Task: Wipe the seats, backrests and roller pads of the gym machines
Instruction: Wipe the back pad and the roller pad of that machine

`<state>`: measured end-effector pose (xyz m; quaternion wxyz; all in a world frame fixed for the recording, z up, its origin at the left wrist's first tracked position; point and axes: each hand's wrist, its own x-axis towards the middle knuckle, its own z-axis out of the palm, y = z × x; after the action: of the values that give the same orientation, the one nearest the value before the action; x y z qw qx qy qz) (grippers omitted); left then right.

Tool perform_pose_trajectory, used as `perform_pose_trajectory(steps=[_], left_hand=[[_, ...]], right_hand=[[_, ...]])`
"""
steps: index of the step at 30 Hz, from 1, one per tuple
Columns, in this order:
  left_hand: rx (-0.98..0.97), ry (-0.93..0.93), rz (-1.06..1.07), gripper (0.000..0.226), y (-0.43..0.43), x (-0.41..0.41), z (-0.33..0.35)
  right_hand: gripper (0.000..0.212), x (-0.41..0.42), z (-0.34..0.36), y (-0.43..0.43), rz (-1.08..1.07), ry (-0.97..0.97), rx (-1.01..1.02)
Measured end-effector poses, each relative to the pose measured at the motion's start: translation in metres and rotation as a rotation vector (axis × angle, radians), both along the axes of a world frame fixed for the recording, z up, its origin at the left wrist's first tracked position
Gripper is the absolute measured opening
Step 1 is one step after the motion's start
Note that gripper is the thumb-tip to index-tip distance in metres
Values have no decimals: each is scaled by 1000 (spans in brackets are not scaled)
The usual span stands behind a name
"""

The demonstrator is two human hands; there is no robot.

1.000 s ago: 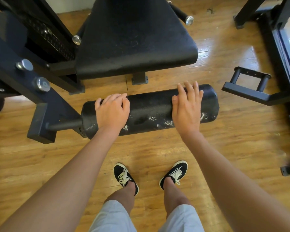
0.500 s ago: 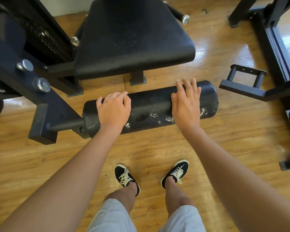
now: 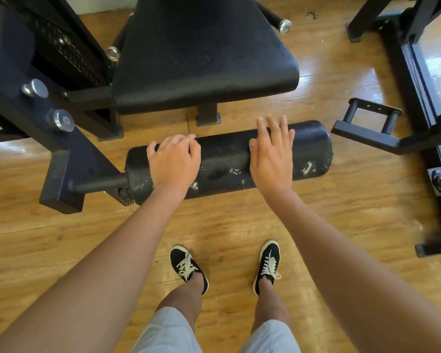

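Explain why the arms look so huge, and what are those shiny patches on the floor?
Head view: the wide-angle lens swells the forearms toward the bottom corners; same view, bright glare whitens the wooden floor at upper right; the roller pad shows crisp texture, with no motion blur.

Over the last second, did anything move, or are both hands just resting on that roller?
The right hand slid a little along the roller pad toward the left hand, its straight fingers now reaching further over the far edge. The left hand kept its curled hold; pad and seat stayed put.

Seat (image 3: 201, 59) cropped, left fingers (image 3: 177, 140) maybe behind pad (image 3: 227, 159)
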<state>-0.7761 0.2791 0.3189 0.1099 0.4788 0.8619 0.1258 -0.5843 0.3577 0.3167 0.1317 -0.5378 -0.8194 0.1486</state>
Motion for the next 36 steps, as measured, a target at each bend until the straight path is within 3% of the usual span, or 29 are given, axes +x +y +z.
perform_pose_trajectory(steps=[3,11,19,25,33,36], left_hand=[[-7,5,6,44,1,0,-1],[34,32,54,40,2,5,1],[36,18,45,41,0,4,4],[31,18,30,40,0,3,3],[32,30,-6,44,-1,0,0],[25,-3,-45,44,-3,-2,1]], right_hand=[[52,19,1,13,103,-48,-2],[50,17,-3,11,-106,24,15],[51,25,1,15,108,-50,21],[50,10,-3,7,-147,33,13],[50,-28,-3,-25,26,-2,34],[49,-15,-4,-15,-18,3,38]])
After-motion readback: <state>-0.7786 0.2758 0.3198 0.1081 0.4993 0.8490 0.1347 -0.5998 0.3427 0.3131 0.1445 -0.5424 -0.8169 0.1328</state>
